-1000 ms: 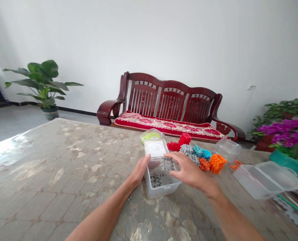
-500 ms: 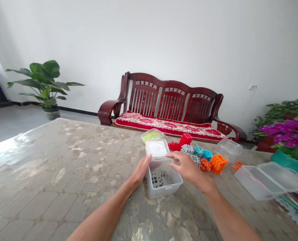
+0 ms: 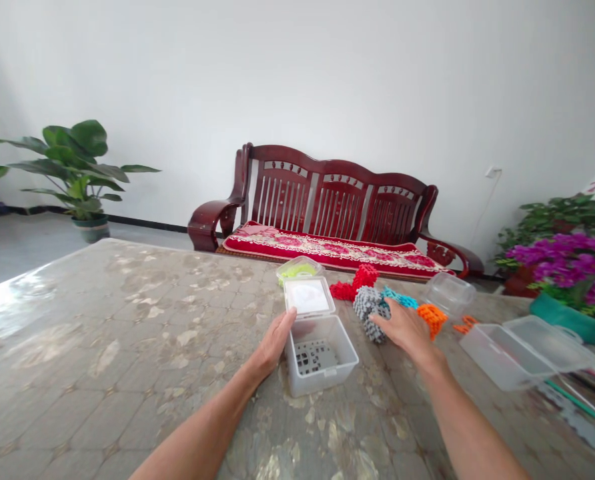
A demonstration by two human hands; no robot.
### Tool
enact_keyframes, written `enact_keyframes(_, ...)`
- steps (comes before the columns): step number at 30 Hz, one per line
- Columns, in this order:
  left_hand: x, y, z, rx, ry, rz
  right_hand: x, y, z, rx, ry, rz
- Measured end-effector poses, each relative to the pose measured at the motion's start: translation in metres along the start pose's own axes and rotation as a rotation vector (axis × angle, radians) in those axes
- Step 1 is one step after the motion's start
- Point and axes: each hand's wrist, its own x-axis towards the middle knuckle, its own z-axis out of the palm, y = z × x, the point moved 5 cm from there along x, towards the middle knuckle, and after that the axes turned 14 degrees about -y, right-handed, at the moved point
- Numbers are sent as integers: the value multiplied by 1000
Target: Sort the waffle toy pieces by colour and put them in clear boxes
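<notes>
A translucent plastic box stands on the table with its lid tipped back. A flat grey piece with square holes lies inside it. My left hand is against the box's left side, thumb up by the hinge, steadying it. To the right of the box, my right hand is closed around a grey knobbly block shape; part of that shape is hidden by the fingers. Red, blue and orange block shapes sit around it.
A clear container with yellow-green pieces stands behind the lid. At right are another clear box, small orange pieces, an open translucent box and purple flowers. A wooden bench stands beyond the table.
My right hand has left the box's rim and moved right onto the grey block shape, which has shifted and turned. My left hand stays at the box.
</notes>
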Motion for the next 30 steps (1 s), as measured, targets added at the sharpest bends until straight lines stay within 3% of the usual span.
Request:
enact_keyframes(6,0,2,0,20,-12,19,0,0,4,31,-12,6)
enact_keyframes(10,0,1,0,-2,-4,8,-5,1,-2,131,109,-49)
enact_keyframes(12,-1,0,0,-2,4,2,-12,-7,-7,276,144,-162)
enact_keyframes(15,-2,2,0,17,15,7,-30,-35,-16,513,68,-440)
enact_keyframes(19,-3,5,3,10,18,7,-59,-78,-26,555,-22,-692)
enact_keyframes(24,-3,11,4,51,3,51,-74,-104,-25,428,-43,-813)
enact_keyframes(30,-2,4,2,-1,-13,28,-67,-94,-17,423,-28,-838)
